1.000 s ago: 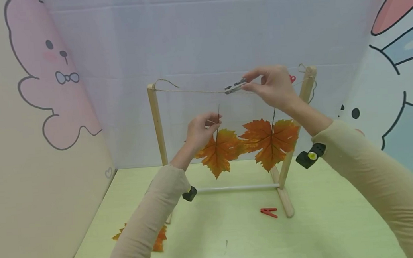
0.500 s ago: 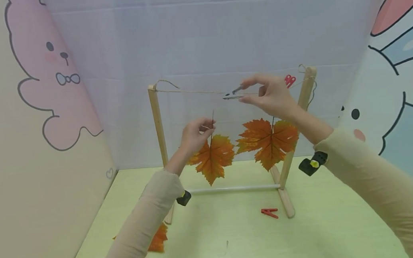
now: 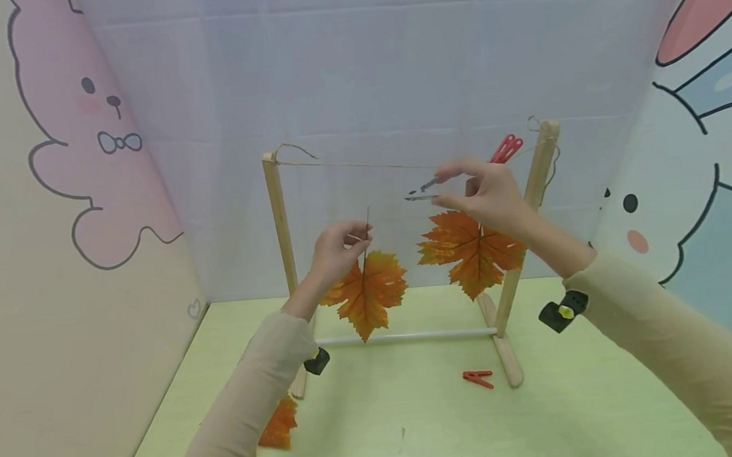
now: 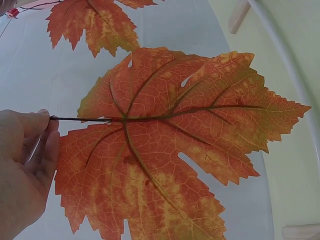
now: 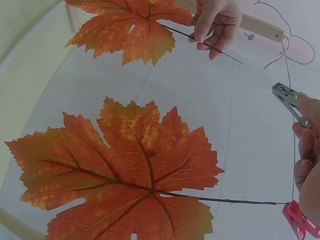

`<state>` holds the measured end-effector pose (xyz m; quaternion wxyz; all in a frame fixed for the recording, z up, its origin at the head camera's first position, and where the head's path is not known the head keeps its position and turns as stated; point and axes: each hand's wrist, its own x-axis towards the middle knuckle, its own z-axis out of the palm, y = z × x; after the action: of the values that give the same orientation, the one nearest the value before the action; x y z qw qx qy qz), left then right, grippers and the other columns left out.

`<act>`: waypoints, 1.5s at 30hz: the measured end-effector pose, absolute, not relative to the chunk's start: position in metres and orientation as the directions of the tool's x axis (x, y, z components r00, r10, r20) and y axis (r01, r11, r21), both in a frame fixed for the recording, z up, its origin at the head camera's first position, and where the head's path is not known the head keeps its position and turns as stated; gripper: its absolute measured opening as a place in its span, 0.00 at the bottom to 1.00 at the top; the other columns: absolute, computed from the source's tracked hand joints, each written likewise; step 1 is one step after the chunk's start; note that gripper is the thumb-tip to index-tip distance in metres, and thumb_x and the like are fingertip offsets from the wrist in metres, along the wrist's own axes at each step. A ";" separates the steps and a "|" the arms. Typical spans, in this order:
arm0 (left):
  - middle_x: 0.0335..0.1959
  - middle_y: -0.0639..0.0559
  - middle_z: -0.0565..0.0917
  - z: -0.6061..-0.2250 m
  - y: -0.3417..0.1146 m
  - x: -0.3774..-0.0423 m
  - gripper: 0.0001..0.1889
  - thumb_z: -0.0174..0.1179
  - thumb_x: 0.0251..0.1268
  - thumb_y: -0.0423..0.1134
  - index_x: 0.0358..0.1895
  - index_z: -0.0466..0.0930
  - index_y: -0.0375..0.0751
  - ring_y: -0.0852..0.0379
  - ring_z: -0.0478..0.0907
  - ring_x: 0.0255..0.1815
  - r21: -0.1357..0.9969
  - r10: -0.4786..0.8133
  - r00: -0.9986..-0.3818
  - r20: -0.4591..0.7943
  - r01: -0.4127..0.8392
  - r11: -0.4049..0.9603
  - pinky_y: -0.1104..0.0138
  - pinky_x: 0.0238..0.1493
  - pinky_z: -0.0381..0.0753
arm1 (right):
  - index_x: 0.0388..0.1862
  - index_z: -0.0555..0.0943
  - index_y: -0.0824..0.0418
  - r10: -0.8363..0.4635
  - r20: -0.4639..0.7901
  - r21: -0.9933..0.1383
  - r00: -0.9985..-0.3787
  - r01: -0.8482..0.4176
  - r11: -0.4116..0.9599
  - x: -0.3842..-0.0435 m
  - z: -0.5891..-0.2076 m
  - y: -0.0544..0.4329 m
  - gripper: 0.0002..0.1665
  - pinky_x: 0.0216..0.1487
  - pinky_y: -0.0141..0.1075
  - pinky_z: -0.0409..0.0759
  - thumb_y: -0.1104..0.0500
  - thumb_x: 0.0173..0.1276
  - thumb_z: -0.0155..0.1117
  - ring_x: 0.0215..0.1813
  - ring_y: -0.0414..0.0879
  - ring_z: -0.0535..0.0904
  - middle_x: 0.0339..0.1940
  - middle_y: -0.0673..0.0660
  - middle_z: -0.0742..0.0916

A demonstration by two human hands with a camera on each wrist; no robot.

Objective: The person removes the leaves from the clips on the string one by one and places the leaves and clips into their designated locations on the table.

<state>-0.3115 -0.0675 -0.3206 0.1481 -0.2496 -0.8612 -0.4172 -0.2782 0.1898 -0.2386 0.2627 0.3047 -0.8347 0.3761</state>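
Note:
My left hand [image 3: 342,250] pinches the thin dark stem of an orange maple leaf [image 3: 370,292], which hangs below the fingers with the stem tip pointing up. In the left wrist view the stem lies between thumb and fingertips. My right hand [image 3: 487,190] pinches a grey clothespin [image 5: 289,102] by its handles, its tips facing left toward the left hand. Both hands are below the string [image 3: 361,164] in the head view. A second maple leaf [image 3: 472,253] hangs by its stem from the string, held by a red clothespin [image 5: 300,220] beside the right hand.
The string runs between two wooden posts [image 3: 279,224] joined low down by a white bar [image 3: 405,337]. Another red clothespin [image 3: 478,378] lies on the table [image 3: 444,435] near the right foot. A further leaf [image 3: 279,426] lies at the left, partly behind the left sleeve.
My left hand has moved left and down with its leaf, away from the hanging one. My right hand has lowered the grey clothespin from the string to below it.

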 end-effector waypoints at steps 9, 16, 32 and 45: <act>0.35 0.47 0.82 -0.331 -0.081 -0.309 0.10 0.59 0.59 0.31 0.44 0.80 0.38 0.52 0.81 0.35 0.644 0.296 -0.847 0.442 0.530 0.552 0.64 0.38 0.79 | 0.45 0.82 0.61 -0.324 0.649 -0.489 -0.689 -0.703 0.516 -0.272 -0.264 0.191 0.19 0.11 0.29 0.56 0.62 0.52 0.71 0.10 0.36 0.56 0.18 0.53 0.81; 0.35 0.46 0.82 -0.339 -0.093 -0.306 0.11 0.59 0.58 0.29 0.45 0.80 0.37 0.50 0.81 0.35 0.651 0.290 -0.853 0.434 0.519 0.554 0.62 0.36 0.79 | 0.43 0.81 0.64 -0.335 0.647 -0.486 -0.685 -0.709 0.510 -0.272 -0.282 0.194 0.18 0.11 0.29 0.55 0.67 0.50 0.70 0.10 0.35 0.56 0.14 0.55 0.77; 0.33 0.47 0.82 -0.366 -0.119 -0.297 0.11 0.58 0.58 0.29 0.45 0.80 0.36 0.52 0.81 0.33 0.686 0.301 -0.902 0.309 0.430 0.586 0.65 0.34 0.80 | 0.42 0.82 0.63 -0.248 0.507 -0.589 -0.826 -0.541 0.601 -0.261 -0.322 0.211 0.17 0.14 0.30 0.62 0.62 0.52 0.70 0.13 0.39 0.63 0.19 0.55 0.80; 0.33 0.47 0.82 -0.381 -0.140 -0.284 0.11 0.58 0.58 0.28 0.44 0.79 0.35 0.52 0.80 0.34 0.685 0.299 -0.923 0.243 0.381 0.621 0.62 0.37 0.80 | 0.43 0.81 0.64 -0.207 0.498 -0.628 -0.842 -0.515 0.583 -0.249 -0.363 0.225 0.17 0.13 0.30 0.61 0.62 0.53 0.69 0.12 0.37 0.62 0.10 0.50 0.74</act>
<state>-0.2835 -0.1404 -0.3810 0.0525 -0.1893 -0.8988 -0.3919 -0.2488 0.2254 -0.3626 0.1895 0.2077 -0.8693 0.4066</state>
